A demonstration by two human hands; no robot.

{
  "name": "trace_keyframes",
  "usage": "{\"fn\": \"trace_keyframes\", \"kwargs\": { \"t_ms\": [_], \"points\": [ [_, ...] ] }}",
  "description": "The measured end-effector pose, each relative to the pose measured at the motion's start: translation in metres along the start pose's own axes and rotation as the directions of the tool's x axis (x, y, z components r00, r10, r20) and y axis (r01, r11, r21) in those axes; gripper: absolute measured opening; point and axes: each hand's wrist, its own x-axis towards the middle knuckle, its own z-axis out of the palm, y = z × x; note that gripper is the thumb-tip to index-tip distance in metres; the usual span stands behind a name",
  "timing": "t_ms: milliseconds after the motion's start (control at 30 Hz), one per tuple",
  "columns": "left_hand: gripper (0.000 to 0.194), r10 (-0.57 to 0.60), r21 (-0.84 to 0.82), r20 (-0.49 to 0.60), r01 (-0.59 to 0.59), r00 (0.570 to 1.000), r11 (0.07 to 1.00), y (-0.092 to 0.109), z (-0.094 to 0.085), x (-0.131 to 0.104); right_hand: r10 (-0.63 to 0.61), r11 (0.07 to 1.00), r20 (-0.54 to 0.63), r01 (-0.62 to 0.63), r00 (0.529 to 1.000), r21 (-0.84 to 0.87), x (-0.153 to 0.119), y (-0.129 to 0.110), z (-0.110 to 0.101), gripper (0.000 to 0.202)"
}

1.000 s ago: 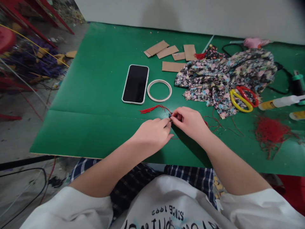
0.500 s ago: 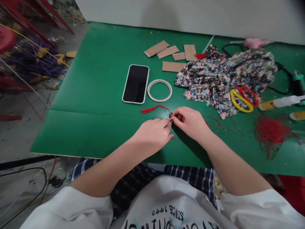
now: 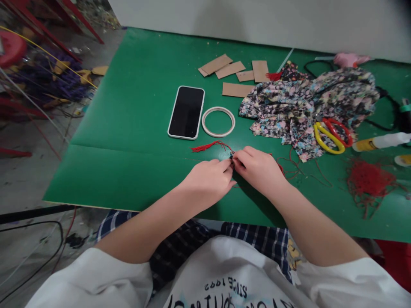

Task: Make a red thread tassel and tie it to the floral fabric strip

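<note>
Between my two hands is a small dark patterned fabric piece (image 3: 231,155), mostly hidden by my fingertips. A red tassel (image 3: 203,148) on red cord runs from it leftward over the table. My left hand (image 3: 210,177) is closed, its fingers pinching the piece from the left. From the right, my right hand (image 3: 258,167) pinches the same piece with thumb and fingers together. Thin red cord (image 3: 290,169) lies loose just right of my right hand.
On the green table (image 3: 128,107) lie a phone (image 3: 186,112), a tape roll (image 3: 218,136) and several cardboard strips (image 3: 237,89). Floral cloth (image 3: 272,102) spreads at the right, with scissors (image 3: 330,141) on it. Glue bottles (image 3: 380,141) and a red thread tangle (image 3: 370,179) are further right.
The right hand's fingers have closed in nearer to the left fingertips, covering more of the fabric piece. The whole view has shifted slightly.
</note>
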Motion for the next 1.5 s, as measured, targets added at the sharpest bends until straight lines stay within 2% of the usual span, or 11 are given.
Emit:
{"fn": "trace_keyframes", "kwargs": {
  "t_ms": [167,333,433,700,833,933,1033,1167,1500],
  "points": [
    [0.040,0.002,-0.002,0.003,-0.002,1.000,1.000,-0.001,0.000,0.000,-0.052,0.995,-0.014,0.051,0.999,-0.088,0.000,-0.004,0.003,0.021],
    [0.040,0.007,-0.017,0.009,-0.007,1.000,1.000,0.000,0.000,0.000,-0.013,0.998,0.036,0.016,0.999,-0.065,0.004,-0.005,0.003,0.016],
    [0.040,0.012,-0.013,0.009,-0.012,1.000,1.000,0.000,0.001,0.000,0.001,1.000,0.056,0.000,0.998,-0.018,0.006,-0.005,0.002,0.015],
    [0.043,0.002,-0.007,0.013,-0.002,1.000,1.000,0.000,0.000,-0.001,0.088,0.991,-0.040,-0.083,0.995,0.107,0.004,-0.002,0.003,0.008],
    [0.042,-0.004,-0.009,0.013,0.004,1.000,1.000,0.000,-0.001,-0.001,0.151,0.962,-0.081,-0.128,0.985,0.241,0.004,0.006,0.003,0.006],
    [0.040,-0.006,-0.013,0.021,0.007,1.000,1.000,0.000,-0.002,-0.001,0.204,0.930,-0.060,-0.175,0.977,0.324,0.005,0.013,0.000,0.005],
    [0.041,-0.007,-0.017,0.021,0.008,1.000,1.000,0.000,-0.002,-0.001,0.144,0.917,-0.014,-0.128,0.989,0.377,0.003,0.016,-0.004,0.004],
    [0.041,0.002,-0.025,0.023,-0.002,1.000,1.000,-0.001,-0.003,-0.001,0.036,0.903,0.037,-0.048,0.999,0.426,0.001,0.016,-0.004,0.014],
    [0.041,-0.010,-0.021,0.031,0.011,0.999,1.000,0.000,-0.005,0.000,0.017,0.920,0.000,-0.015,1.000,0.392,0.001,0.015,-0.001,0.008]
  ]
}}
